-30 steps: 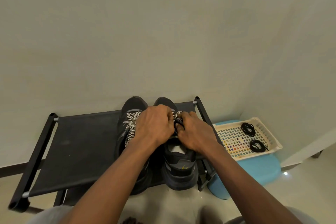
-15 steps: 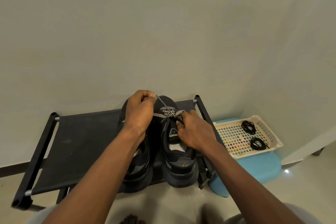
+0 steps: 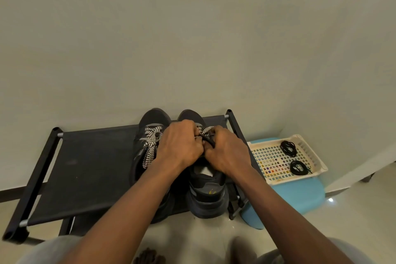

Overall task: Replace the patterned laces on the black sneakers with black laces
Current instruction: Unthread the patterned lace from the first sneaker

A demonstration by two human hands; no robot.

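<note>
Two black sneakers stand side by side on the right part of a black fabric shoe rack, toes pointing away toward the pale wall. The left sneaker keeps its black-and-white patterned lace, which hangs loosely down its near side. Over the right sneaker both hands meet, knuckles almost touching. The left hand is curled closed over the lacing area, and the right hand is curled beside it; between them a short stretch of patterned lace and a thin dark strand show at the fingertips. Both hands appear to pinch the lace there, though the exact grip is hidden by the fingers.

To the right of the rack, a cream plastic basket rests on a light blue stool. Two coiled black laces lie in it, well apart from the hands: one at the far side, one nearer. The floor is pale and glossy.
</note>
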